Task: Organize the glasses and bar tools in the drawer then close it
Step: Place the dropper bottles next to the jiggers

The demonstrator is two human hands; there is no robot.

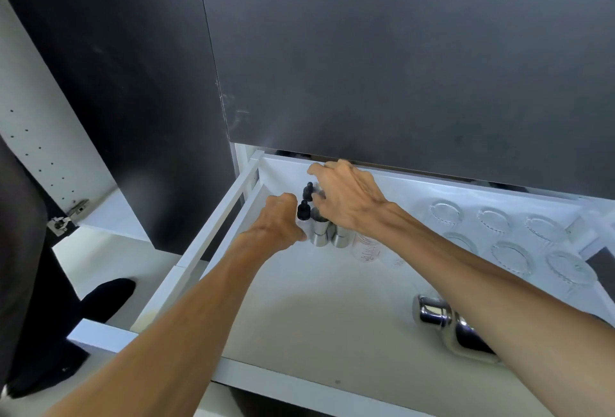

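A white drawer [213, 236] stands pulled out below dark cabinet fronts. At its back left corner stand two small dropper bottles [303, 210] with black tops and two steel jiggers [320, 233]. My left hand [278, 225] is closed around the nearer dropper bottle. My right hand [346, 196] hovers over the second bottle and the jiggers, fingers curled down onto them; what it grips is hidden. A clear measuring glass [367, 246] stands just right of the jiggers. Several clear ribbed glasses [509, 255] stand in rows at the right. A steel cocktail shaker [436, 311] lies on its side under my right forearm.
The drawer's front panel [299, 386] runs along the bottom. An open dark cabinet door [109, 83] hangs at the left, with a hinge [68, 215] and white shelf below. A foot in a black sock [106, 296] stands on the floor left of the drawer.
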